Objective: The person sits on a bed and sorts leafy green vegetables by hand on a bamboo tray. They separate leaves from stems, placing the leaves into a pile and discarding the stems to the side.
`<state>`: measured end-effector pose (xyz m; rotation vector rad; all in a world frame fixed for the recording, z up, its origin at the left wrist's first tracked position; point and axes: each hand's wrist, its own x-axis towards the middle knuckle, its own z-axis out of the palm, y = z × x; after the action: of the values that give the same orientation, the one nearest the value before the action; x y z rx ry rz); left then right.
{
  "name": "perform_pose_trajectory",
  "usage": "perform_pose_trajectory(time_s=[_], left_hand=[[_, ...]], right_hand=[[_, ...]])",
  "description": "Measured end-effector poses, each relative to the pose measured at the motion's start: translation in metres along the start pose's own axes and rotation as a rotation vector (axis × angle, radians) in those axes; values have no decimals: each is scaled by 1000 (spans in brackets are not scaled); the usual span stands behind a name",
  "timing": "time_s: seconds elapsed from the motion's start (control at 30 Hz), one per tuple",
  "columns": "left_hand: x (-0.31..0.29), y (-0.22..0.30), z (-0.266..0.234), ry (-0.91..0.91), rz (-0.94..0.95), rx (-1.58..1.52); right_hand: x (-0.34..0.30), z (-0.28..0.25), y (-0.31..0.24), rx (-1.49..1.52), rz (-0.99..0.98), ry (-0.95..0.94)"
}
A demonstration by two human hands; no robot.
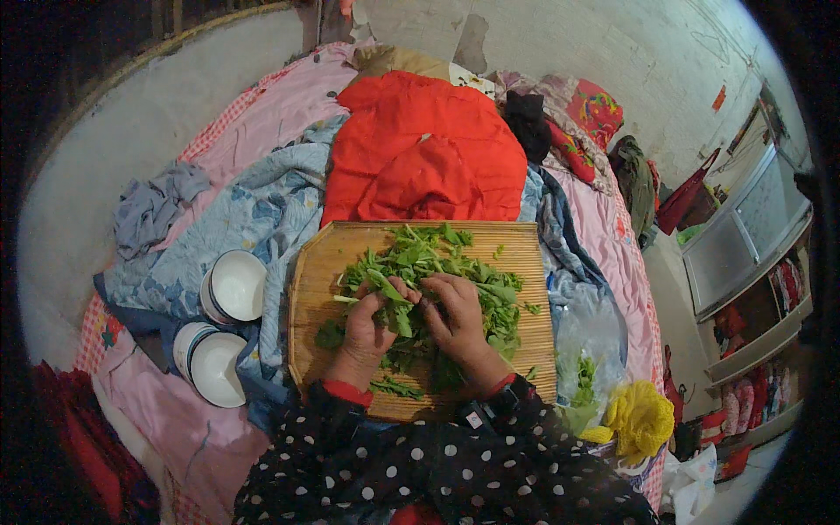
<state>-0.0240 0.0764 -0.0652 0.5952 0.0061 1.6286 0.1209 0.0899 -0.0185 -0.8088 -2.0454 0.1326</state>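
A heap of leafy greens (497, 325) spreads over a ribbed wooden board (308, 284) in front of me. Above the heap, my left hand (366, 331) is closed on a sprig of greens (390, 291), whose leaves stick up past the fingers. My right hand (458, 320) is close beside it, thumb and fingers pinched together at the sprig's edge. What lies between those right fingertips is too small to make out. Loose leaves and stems are scattered around both hands.
Two stacks of white bowls, an upper stack (238, 286) and a lower stack (219, 369), lie left of the board. On the right are a clear plastic bag (588, 341) with greens inside and a yellow knitted item (641, 420). Red cloth (420, 144) lies beyond the board.
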Motion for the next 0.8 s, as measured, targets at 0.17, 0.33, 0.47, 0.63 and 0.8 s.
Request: perform_pose_trajectory(time_s=[0.17, 0.33, 0.47, 0.63, 0.8], left_hand=[[2, -1, -3, -7, 36, 7], [0, 0, -7, 113, -19, 7], [0, 0, -11, 32, -89, -116], [-1, -3, -10, -20, -94, 45], [-5, -1, -5, 51, -119, 255]], right_hand=[[-9, 7, 7, -45, -28, -89], [-12, 9, 9, 14, -51, -1], [-19, 7, 7, 154, 145, 137], [-20, 3, 11, 208, 125, 237], [-15, -3, 6, 198, 148, 250]])
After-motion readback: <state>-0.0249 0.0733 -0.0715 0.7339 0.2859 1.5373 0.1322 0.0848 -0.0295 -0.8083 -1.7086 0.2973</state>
